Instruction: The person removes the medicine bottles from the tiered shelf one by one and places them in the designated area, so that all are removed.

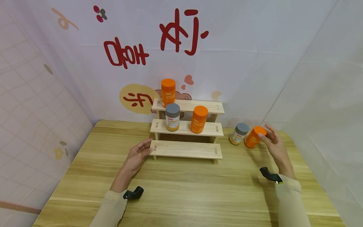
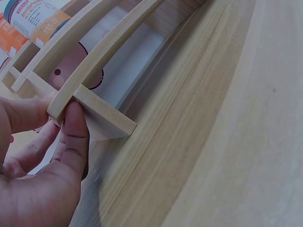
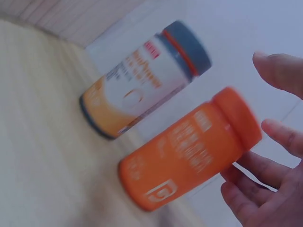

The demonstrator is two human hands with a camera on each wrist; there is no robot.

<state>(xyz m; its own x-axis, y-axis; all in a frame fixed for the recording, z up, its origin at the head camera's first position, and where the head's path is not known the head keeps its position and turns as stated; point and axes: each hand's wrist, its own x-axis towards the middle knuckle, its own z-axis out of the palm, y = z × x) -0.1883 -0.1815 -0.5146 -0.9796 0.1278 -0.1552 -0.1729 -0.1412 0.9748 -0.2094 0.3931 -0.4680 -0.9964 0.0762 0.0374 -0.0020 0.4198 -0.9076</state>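
A three-step wooden display rack (image 1: 185, 149) stands against the back wall. My left hand (image 1: 139, 156) pinches the left end of its lowest board, thumb on one face and fingers on the other in the left wrist view. At the right, my right hand (image 1: 275, 146) is spread around an orange bottle (image 3: 189, 153) with an orange cap. Its thumb (image 3: 279, 71) stands off the bottle, while some fingers reach behind it; whether they touch is unclear. Next to that bottle is a white-and-orange bottle with a grey cap (image 1: 242, 128).
An orange bottle (image 1: 168, 93) stands on the top step at the left. The middle step bears a grey-capped bottle (image 1: 172, 117) and an orange bottle (image 1: 199, 119). A wood-grain table (image 1: 181, 189) lies beneath, with a printed cloth wall (image 1: 244, 69) behind.
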